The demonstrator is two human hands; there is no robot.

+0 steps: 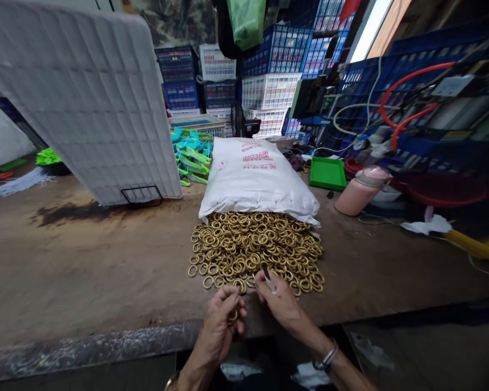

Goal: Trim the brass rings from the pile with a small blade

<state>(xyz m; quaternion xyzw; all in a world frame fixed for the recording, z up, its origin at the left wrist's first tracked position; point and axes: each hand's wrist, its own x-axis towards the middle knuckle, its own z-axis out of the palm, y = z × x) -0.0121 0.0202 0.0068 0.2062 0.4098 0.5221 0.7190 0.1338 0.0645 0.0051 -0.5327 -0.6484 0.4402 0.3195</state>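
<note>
A wide heap of gold-coloured rings (255, 244) lies on the table in front of a white sack. At its near edge, my left hand (224, 315) is closed, its fingers curled around a gold ring (232, 315). Just to the right, my right hand (281, 301) grips a small knife-like tool (269, 279) with a dark end and a pale end; its exact kind is hard to make out. The right fingertips are close to the nearest rings, and the two hands are apart.
The full white sack (252, 174) stands behind the rings on the brown table (85, 282). A tall ribbed white panel (89, 103) leans at the left. To the right are a green tray (327, 173) and a pink bottle (361, 190). Stacked crates (273, 89) fill the back.
</note>
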